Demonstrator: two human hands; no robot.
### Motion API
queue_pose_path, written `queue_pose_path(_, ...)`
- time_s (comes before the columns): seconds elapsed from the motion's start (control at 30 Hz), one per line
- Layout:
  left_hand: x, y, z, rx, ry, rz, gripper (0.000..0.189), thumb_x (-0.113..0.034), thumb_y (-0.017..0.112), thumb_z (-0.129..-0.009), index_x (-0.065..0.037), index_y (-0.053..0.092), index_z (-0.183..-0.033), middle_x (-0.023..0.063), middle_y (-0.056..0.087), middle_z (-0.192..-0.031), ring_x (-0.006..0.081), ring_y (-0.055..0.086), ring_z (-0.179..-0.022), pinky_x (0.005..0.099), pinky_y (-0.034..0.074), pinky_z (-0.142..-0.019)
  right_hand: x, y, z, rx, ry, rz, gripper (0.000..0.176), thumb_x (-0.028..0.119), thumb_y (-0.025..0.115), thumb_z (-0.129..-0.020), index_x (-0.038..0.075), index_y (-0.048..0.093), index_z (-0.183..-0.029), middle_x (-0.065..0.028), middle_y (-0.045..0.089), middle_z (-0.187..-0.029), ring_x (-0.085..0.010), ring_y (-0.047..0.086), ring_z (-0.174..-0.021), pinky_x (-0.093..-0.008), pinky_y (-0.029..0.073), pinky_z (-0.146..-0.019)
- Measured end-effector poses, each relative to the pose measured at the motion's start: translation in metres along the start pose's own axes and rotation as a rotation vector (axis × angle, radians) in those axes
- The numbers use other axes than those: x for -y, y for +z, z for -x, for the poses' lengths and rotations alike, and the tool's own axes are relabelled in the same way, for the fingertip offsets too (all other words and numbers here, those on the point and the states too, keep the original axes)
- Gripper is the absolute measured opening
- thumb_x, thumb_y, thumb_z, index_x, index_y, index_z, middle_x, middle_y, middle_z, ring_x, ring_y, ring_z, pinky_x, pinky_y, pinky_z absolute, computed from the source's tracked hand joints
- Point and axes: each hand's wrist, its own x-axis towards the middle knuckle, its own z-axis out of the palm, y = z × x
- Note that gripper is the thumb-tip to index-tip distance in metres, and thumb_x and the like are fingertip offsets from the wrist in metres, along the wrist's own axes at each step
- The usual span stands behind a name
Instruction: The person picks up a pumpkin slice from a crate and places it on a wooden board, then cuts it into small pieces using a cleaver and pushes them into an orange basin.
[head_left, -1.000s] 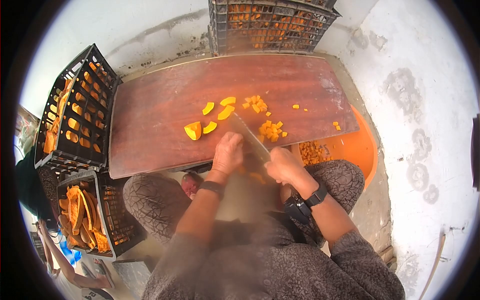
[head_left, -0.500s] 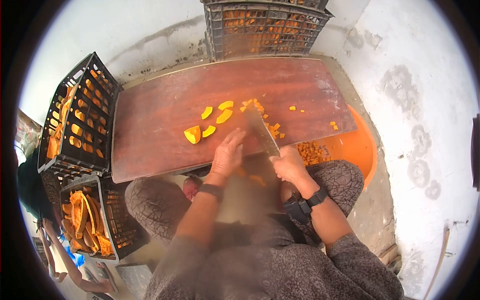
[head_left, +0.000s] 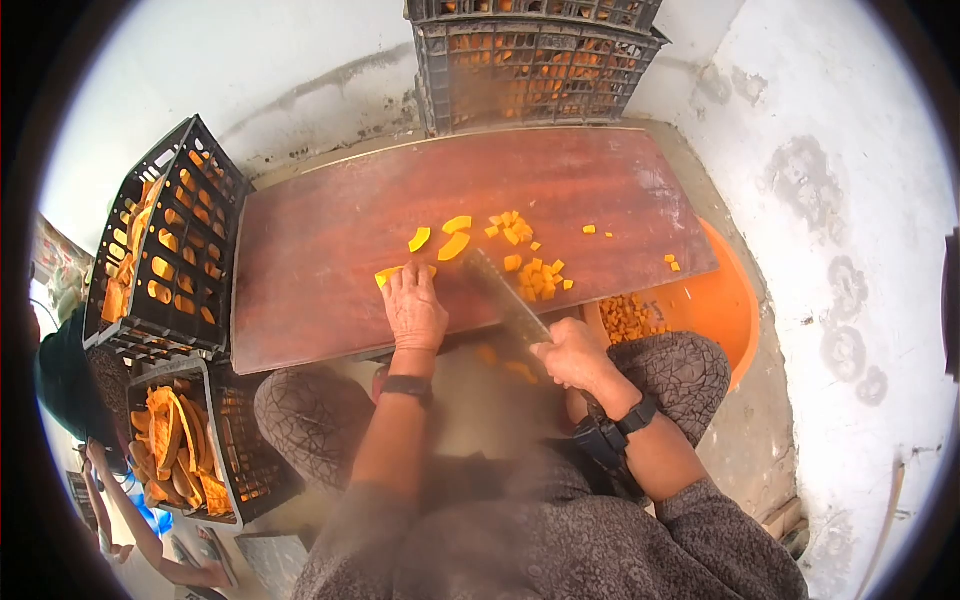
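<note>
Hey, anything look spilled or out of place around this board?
Stray cubes sit near the right edge of the board, apart from the piles; blurred orange bits lie below, between the knees, as if dropped.

The reddish-brown board (head_left: 330,215) bears an orange cube pile (head_left: 541,280); left of the pile lie curved slices (head_left: 454,246), beyond it more cubes (head_left: 512,235), right of it stray bits (head_left: 671,264).
</note>
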Motion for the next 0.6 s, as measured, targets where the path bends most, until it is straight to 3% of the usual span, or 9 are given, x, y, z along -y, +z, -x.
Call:
queue_pose_path(0.13, -0.003, 0.002, 0.000, 0.097, 0.043, -0.077, 0.038, -0.006, 0.061, -0.077, -0.004, 0.063, -0.114, 0.0145, 0.063, -0.113, 0.0328, 0.055, -0.111, 0.0463, 0.041, -0.097, 0.006, -0.008, 0.002, 0.003, 0.151, -0.201, 0.029, 0.026, 0.065, -0.087, -0.003, 0.069, -0.087, -0.0245, 0.068, -0.084, -0.0406, 0.067, -0.085, -0.0469, 0.051, -0.075)
queue_pose_path(0.2, -0.005, -0.002, -0.001, 0.134, 0.017, -0.050, 0.039, -0.005, 0.061, -0.077, -0.005, 0.062, -0.115, 0.0148, 0.062, -0.112, 0.0333, 0.056, -0.109, 0.0465, 0.041, -0.096, -0.010, -0.003, -0.011, -0.215, -0.014, 0.141, 0.028, 0.026, 0.064, -0.087, -0.002, 0.070, -0.089, -0.0241, 0.068, -0.085, -0.0411, 0.067, -0.085, -0.0477, 0.051, -0.076)
queue_pose_path(0.43, -0.029, -0.001, 0.006, 0.195, 0.088, 0.314, 0.045, -0.002, 0.066, -0.077, -0.008, 0.057, -0.121, 0.0186, 0.058, -0.109, 0.0386, 0.056, -0.103, 0.0466, 0.045, -0.091, -0.015, 0.001, -0.010, -0.225, -0.056, 0.064, 0.029, 0.026, 0.064, -0.086, -0.003, 0.070, -0.088, -0.0250, 0.068, -0.084, -0.0419, 0.066, -0.084, -0.0485, 0.050, -0.076)
queue_pose_path(0.6, -0.030, 0.004, 0.013, 0.198, 0.179, 0.434, 0.032, 0.001, 0.061, -0.077, -0.005, 0.063, -0.108, 0.0154, 0.059, -0.101, 0.0351, 0.057, -0.100, 0.0440, 0.049, -0.086, -0.010, 0.002, -0.011, -0.251, -0.123, 0.057, 0.030, 0.026, 0.064, -0.086, -0.004, 0.068, -0.084, -0.0267, 0.066, -0.081, -0.0430, 0.065, -0.082, -0.0486, 0.049, -0.075)
